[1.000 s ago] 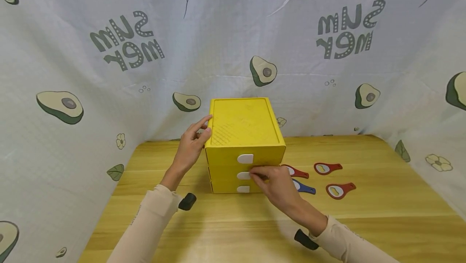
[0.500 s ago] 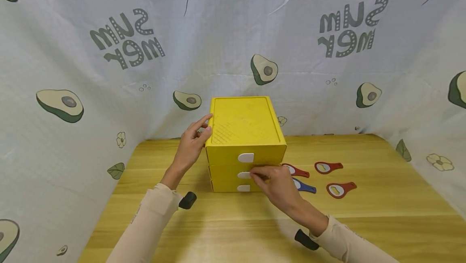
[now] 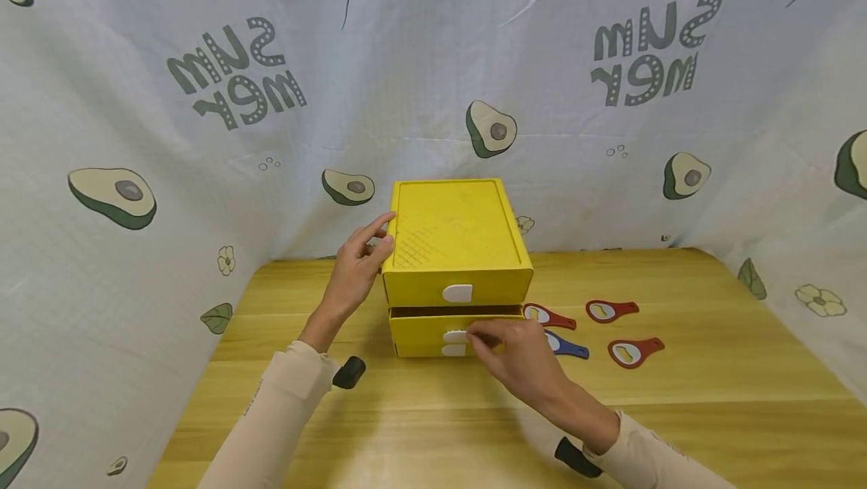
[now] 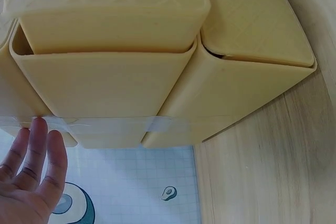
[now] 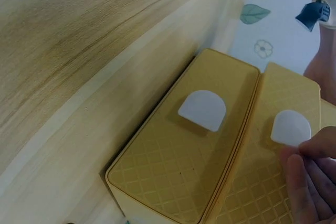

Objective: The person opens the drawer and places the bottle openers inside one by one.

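A yellow three-drawer cabinet (image 3: 454, 226) stands on the wooden table. Its middle drawer (image 3: 415, 329) is pulled out a little, so a dark gap shows above its front. My right hand (image 3: 524, 357) pinches that drawer's white pull tab (image 3: 454, 337) between thumb and fingertips; the right wrist view also shows the pinched tab (image 5: 291, 127). Against the cabinet's upper left side rests my left hand (image 3: 354, 267), its fingers extended. Seen from the left wrist, the fingers (image 4: 56, 158) reach to the cabinet's side, where clear tape runs across the drawer units.
Right of the cabinet lie several bottle openers: a blue one (image 3: 569, 347), partly behind my right hand, and red ones, such as the nearest red opener (image 3: 635, 353). A patterned cloth (image 3: 420, 83) hangs behind and beside the table (image 3: 406, 429).
The middle drawer has slid out slightly towards me, and my right hand has moved a little with its tab. My left hand has stayed in place on the cabinet's side.
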Action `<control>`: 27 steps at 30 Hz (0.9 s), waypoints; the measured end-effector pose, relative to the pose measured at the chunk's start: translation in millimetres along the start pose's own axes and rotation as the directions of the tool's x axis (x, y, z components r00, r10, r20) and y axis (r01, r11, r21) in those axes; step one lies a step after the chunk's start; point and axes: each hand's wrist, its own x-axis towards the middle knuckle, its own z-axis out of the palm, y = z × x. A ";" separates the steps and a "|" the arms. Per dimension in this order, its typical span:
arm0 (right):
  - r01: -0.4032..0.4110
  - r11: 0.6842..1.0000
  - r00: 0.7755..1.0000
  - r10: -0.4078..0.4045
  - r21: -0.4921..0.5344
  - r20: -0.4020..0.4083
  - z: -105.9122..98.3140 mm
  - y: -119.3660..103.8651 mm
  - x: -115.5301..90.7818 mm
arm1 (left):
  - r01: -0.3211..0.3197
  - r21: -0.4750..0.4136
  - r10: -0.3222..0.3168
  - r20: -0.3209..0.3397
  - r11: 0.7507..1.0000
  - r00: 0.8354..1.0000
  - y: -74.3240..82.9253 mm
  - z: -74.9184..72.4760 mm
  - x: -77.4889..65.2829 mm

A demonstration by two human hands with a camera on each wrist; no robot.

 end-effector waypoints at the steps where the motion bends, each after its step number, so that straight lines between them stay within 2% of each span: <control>1: 0.006 1.000 1.000 -0.006 -0.001 -0.002 -0.1 -0.3 -0.6 | -0.003 -0.001 0.003 -0.003 1.000 1.000 -1.4 0.2 0.2; 6: 0.039 0.999 0.999 -0.039 -0.006 -0.015 -0.6 -1.8 -2.3 | -0.021 -0.002 0.021 -0.014 1.000 1.000 -3.0 0.1 0.6; 13: 0.029 1.000 0.999 -0.028 -0.013 0.019 -3.8 -7.9 -7.6 | -0.006 -0.001 0.006 -0.006 1.000 1.000 0.1 0.4 0.4; 15: 0.034 0.999 0.999 -0.034 -0.011 0.029 -5.0 -9.8 -8.5 | 0.002 -0.003 -0.002 -0.001 1.000 1.000 5.4 -0.4 -0.9; 22: 0.067 0.998 0.997 -0.067 0.003 0.023 -8.5 -15.2 -12.6 | 0.006 0.014 -0.006 0.011 1.000 1.000 39.3 -4.8 -11.9; 27: 0.094 0.996 0.995 -0.094 0.009 0.013 -9.5 -18.9 -16.1 | 0.014 0.017 -0.015 0.015 1.000 1.000 41.1 -4.9 -12.4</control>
